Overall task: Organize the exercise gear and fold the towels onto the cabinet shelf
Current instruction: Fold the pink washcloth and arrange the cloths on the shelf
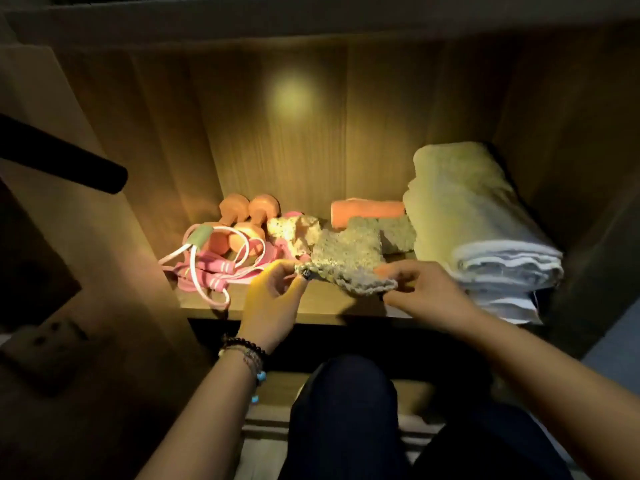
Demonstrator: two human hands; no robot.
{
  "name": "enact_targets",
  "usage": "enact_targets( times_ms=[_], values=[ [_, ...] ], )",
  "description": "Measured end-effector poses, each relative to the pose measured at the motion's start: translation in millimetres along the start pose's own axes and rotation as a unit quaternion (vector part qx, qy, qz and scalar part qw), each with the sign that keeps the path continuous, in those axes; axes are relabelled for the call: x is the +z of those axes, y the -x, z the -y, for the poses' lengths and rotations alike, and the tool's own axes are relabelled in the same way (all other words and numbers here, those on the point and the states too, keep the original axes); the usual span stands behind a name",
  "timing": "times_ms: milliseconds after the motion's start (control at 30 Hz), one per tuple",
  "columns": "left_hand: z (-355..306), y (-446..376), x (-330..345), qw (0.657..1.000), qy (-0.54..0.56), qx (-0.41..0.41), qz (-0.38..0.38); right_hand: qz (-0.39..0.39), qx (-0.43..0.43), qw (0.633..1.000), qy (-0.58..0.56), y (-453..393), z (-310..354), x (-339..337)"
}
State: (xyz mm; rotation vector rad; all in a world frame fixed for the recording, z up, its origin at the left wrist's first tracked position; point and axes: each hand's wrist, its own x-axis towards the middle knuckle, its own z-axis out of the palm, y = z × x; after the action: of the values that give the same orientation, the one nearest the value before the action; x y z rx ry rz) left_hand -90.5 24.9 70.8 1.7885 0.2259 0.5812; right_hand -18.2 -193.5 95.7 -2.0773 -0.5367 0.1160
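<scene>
Orange dumbbells, two; both hands pinch one small towel.

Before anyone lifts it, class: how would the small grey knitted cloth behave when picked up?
The grey knitted cloth is probably floppy: it sags between the pinching left hand and right hand. Likely light. Its coarse knit seems unlikely to slip.

A wooden cabinet interior with vertical-grained brown back panel is lit by a warm yellow glow, brightest at the far centre. A black cylindrical bar juts in from the left, and a dim grey floor patch shows at the near right.
</scene>
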Motion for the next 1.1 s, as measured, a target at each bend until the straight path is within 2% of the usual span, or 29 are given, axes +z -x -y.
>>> enact_targets(
  times_ms=[167,367,567,733,933,1100],
  values=[
    [47.0,63.2,4.0,0.997,-0.023,-0.066,0.013,0.040,0.071,0.996,-0.041,48.5,-55.1,44.3],
    [61.9,107.7,-6.3,0.995,-0.014,-0.089,0.047,0.009,0.067,0.991,-0.112,88.7,-81.2,63.0],
    [66.1,117.4,-5.5,0.995,-0.020,-0.086,0.047,-0.015,0.045,0.992,-0.118,105.8,-88.9,64.5],
    [62.7,122.1,4.8,0.995,-0.024,-0.088,0.030,-0.051,0.088,0.982,-0.160,108.1,-89.1,64.3],
    [67.7,124.2,14.7,0.990,-0.076,-0.122,-0.015,-0.118,0.129,0.978,-0.118,109.8,-82.9,79.5],
    [63.4,127.7,17.1,0.988,-0.115,-0.105,-0.013,-0.156,0.092,0.981,-0.072,117.3,-80.9,93.0]
  ],
)
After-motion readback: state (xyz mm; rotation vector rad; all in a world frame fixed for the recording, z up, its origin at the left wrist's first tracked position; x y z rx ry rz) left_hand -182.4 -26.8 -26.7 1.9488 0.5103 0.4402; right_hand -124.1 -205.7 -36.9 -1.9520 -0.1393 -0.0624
